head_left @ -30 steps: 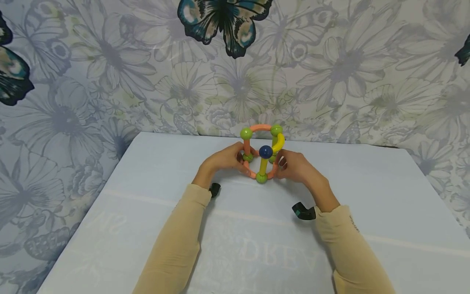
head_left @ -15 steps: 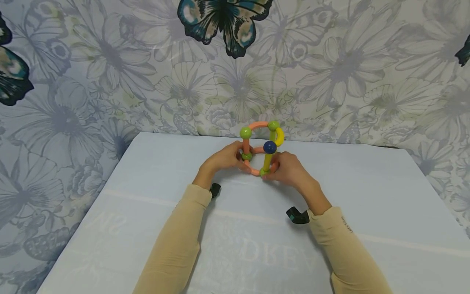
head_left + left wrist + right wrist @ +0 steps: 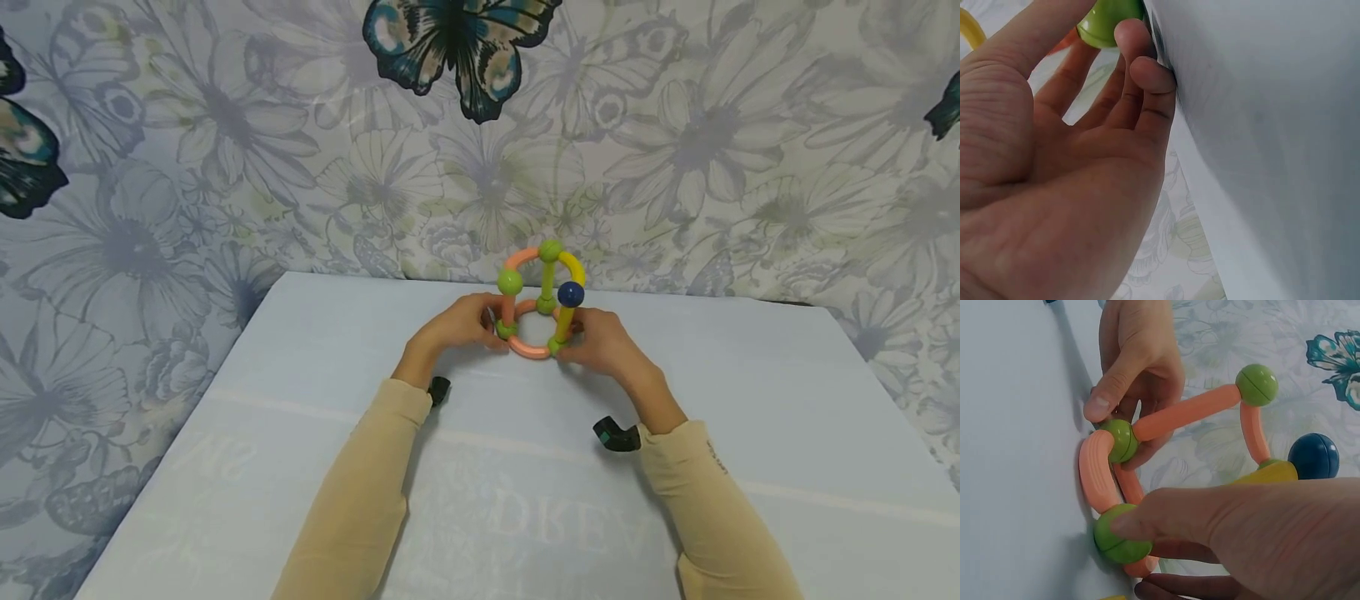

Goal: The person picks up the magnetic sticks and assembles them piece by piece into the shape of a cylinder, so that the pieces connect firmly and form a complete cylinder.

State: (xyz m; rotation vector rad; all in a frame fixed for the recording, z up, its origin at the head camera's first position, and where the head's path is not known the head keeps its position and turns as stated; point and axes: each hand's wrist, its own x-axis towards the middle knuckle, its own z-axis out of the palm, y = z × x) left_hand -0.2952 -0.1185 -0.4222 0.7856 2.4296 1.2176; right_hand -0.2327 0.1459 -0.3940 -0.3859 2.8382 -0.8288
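Observation:
Between my hands a magnetic ball-and-rod construction stands on the table, its base a ring of orange curved rods joined by green balls. Uprights rise from the ring; the yellow rod at right bears a dark blue ball. Up top, an orange arc and a yellow arc meet at a green ball. My left hand pinches the lower-left green ball between thumb and fingers. My right hand grips the lower-right green ball, thumb pressed on it; some fingertips are hidden.
The white table reaches back to a wall with flower wallpaper and butterfly decorations. Black curved pieces at both cuffs, such as the right wrist piece, sit close to the tabletop.
The construction has turned counterclockwise as seen from above, the blue ball going from front centre to the right. My right hand shifted inward, then back right; my left hand stayed nearly in place.

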